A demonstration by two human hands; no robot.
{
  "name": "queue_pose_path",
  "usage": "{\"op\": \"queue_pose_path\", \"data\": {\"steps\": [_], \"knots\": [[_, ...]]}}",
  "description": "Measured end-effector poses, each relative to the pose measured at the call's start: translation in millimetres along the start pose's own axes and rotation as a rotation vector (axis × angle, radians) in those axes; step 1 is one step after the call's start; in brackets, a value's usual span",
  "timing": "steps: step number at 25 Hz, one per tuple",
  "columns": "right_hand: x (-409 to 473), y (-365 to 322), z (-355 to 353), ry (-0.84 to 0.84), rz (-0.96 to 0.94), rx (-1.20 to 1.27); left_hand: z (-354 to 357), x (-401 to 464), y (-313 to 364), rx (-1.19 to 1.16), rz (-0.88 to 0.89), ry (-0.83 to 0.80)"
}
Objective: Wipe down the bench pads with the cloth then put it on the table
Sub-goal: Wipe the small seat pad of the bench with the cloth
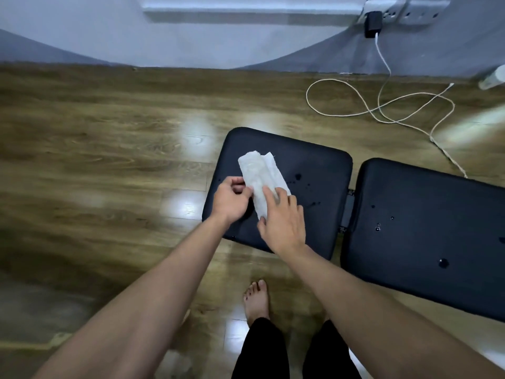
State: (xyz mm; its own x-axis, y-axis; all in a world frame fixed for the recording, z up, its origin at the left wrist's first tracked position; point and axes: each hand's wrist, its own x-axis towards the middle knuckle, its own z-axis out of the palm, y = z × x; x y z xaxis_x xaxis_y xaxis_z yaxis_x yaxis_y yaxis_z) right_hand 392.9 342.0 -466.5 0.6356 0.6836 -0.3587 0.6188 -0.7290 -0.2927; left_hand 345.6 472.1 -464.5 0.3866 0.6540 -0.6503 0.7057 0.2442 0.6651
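A white folded cloth (259,177) lies on the smaller black bench pad (314,165). My left hand (231,199) pinches the cloth's left edge between thumb and fingers. My right hand (282,221) rests flat on the cloth's near end, fingers spread and pressing it onto the pad. The longer black bench pad (426,233) sits to the right, separated by a narrow gap with a hinge. Water droplets dot both pads.
A wooden floor surrounds the bench. A white charging cable (382,105) loops on the floor behind the pads, running up to a black charger (372,23) in a wall socket. My bare foot (257,302) and black-trousered legs stand just in front of the bench.
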Motion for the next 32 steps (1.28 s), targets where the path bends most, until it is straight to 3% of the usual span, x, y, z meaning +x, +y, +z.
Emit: {"op": "queue_pose_path", "data": {"steps": [4,8,14,19,28,32], "knots": [[-0.4,-10.3,4.3,0.017,0.061,-0.03,-18.2,3.3,-3.0,0.228,0.171,-0.041],[2.0,-13.1,-2.2,0.068,0.082,-0.051,-48.8,2.9,-11.4,0.654,0.39,-0.022],[14.1,-7.4,-1.5,0.135,-0.01,-0.099,-88.8,-4.1,-46.6,1.087,0.579,-0.08],[16.4,-8.3,4.5,0.141,-0.067,-0.136,-83.7,-7.2,-59.3,1.197,0.649,-0.2],[101.3,-20.4,-10.0,0.152,0.008,-0.171,-83.1,8.1,-78.0,1.178,0.805,-0.203],[56.9,-41.5,3.8,0.103,-0.074,-0.185,-102.4,3.4,-81.8,1.163,0.715,-0.292]]}}
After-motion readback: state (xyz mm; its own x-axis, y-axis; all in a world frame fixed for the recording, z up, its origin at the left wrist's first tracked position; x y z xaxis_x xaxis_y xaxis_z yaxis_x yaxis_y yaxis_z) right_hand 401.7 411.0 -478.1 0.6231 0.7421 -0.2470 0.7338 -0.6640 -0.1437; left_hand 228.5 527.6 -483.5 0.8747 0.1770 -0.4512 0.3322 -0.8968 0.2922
